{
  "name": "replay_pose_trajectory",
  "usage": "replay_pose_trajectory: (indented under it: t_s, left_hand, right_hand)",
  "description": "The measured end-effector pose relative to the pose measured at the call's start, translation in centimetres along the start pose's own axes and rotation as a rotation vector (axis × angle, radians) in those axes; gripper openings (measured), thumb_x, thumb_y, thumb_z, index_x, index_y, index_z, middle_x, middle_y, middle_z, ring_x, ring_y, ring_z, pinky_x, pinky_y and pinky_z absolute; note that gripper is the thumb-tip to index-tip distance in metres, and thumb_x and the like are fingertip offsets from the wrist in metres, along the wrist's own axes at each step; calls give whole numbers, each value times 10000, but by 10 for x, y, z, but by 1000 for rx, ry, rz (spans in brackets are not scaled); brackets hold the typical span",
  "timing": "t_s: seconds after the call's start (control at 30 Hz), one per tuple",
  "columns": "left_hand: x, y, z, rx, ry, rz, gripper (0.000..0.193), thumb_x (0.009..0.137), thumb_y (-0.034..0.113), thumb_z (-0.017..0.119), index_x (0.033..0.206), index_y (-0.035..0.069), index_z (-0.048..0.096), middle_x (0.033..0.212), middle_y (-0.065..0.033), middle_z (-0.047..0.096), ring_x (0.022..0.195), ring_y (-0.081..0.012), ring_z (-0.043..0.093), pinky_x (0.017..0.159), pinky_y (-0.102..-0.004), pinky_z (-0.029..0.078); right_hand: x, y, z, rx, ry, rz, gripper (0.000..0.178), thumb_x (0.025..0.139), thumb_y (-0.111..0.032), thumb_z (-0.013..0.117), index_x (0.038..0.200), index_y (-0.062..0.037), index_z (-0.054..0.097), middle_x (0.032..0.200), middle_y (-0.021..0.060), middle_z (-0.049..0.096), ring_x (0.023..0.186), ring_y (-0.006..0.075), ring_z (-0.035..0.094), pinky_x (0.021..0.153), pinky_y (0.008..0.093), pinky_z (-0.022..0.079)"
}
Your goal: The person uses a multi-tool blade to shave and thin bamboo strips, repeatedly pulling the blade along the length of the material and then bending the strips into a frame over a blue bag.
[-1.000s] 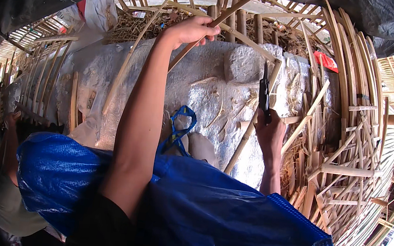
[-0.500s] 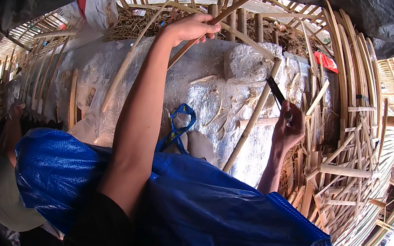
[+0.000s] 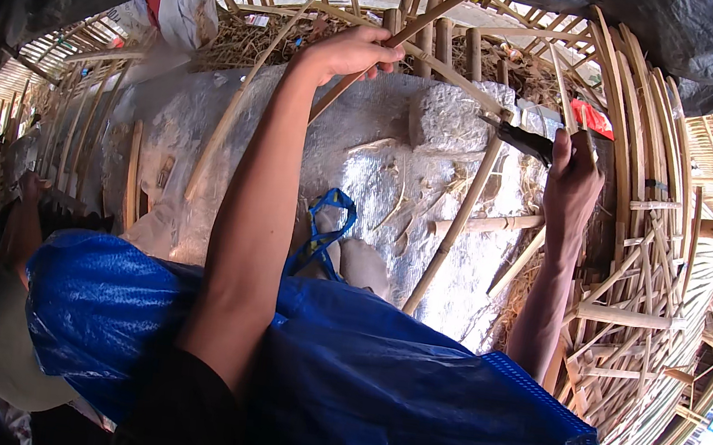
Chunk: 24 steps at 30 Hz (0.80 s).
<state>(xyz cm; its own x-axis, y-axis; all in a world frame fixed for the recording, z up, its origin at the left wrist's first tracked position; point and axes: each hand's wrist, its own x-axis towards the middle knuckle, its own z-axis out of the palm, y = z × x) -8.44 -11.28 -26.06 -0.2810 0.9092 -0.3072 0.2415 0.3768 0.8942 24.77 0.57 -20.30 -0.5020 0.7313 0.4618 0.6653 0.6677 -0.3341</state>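
My left hand (image 3: pixel 355 52) is closed on a brown bamboo strip (image 3: pixel 436 12), which slants from upper right to lower left through the fingers. My right hand (image 3: pixel 574 174) grips a black tool (image 3: pixel 527 140) whose exact kind I cannot make out. Its slim far end lies at the corner where a pale bamboo strip (image 3: pixel 454 76) meets another bamboo strip (image 3: pixel 458 208) that runs down toward me. Behind that corner sits a rough whitish block (image 3: pixel 451 118). Blue plastic sheeting (image 3: pixel 340 354) covers my lap, and a blue strap (image 3: pixel 320 227) loops above it.
A silvery foil-like sheet (image 3: pixel 363 166) spreads beneath the work. At the right stand many bamboo strips (image 3: pixel 629 140) beside a woven bamboo heap (image 3: pixel 628 327). Several upright bamboo stubs (image 3: pixel 443 48) stand at the back. Another person's arm (image 3: pixel 22 226) shows at the far left.
My right hand has moved up and to the right, and the black tool has swung level, its tip now at the strips' corner. My left hand stays almost in place on its strip.
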Motion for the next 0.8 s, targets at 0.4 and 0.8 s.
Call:
replay_pose_trajectory:
  t_s: [0.4,0.8]
  left_hand:
    - [3,-8,0,-1,17,-11,365,959,464,624,1038,108,642,847,17,609,734,-88,548,674,-264,459]
    - [-4,-9,-5,5,-5,5,383,965,475,613,1055,104,639,870,17,623,745,-88,553,684,-274,469]
  right_hand:
    - [38,-16,-7,-52,-162,35,561,1005,-450,542,793,63,625,661,277,560,578,442,478,578,487,413]
    - [81,-20,-1,-150,-268,-94,620,935,-522,624,733,65,641,634,263,586,655,443,617,605,478,473]
